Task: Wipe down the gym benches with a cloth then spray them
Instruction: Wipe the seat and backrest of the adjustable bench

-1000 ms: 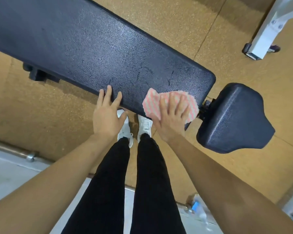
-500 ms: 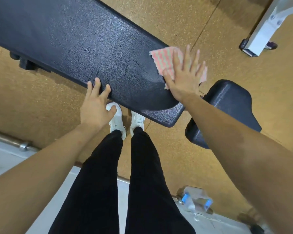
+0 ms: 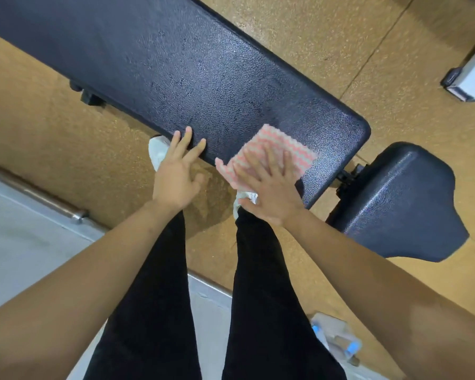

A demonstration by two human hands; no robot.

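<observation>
Fingers [image 3: 270,158] flat on pink, seemingly zigzag-striped cloth [image 3: 272,138]

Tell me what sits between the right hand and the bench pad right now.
Head view: the pink striped cloth lies flat between the right hand and the bench pad, at the pad's near edge, under straight fingers.

Both arms outstretched; left hand [image 3: 176,176] loose, fingers spread (thumb apart); right hand [image 3: 269,187] flat, palm down
</observation>
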